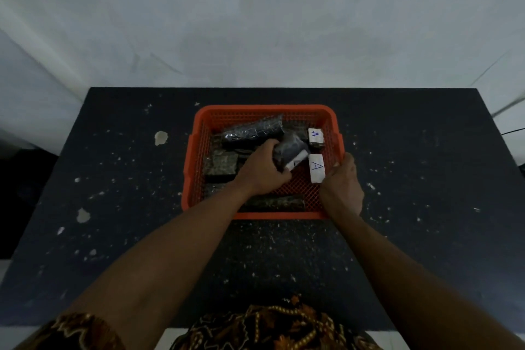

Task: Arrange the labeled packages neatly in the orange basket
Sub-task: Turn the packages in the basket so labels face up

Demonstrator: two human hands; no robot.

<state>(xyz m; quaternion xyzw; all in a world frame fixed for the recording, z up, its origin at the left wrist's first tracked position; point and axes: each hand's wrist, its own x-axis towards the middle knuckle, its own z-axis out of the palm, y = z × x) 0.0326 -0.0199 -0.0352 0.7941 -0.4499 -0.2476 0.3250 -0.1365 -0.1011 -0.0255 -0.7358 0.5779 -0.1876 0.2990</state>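
Fingers [277, 148] of the left hand [262, 169] are curled tight around a dark wrapped package [291, 149], held tilted over the middle of the orange basket [264, 109]. The right hand [342, 185] rests at the basket's right wall, its fingers bent over the rim; whether they grip it I cannot tell. In the basket lie two packages with white "A" labels, one near the right wall [316, 167], one behind it [315, 136], plus a long dark package [252, 129] at the back and others at the left and front. The basket sits on a dark speckled surface [127, 179].
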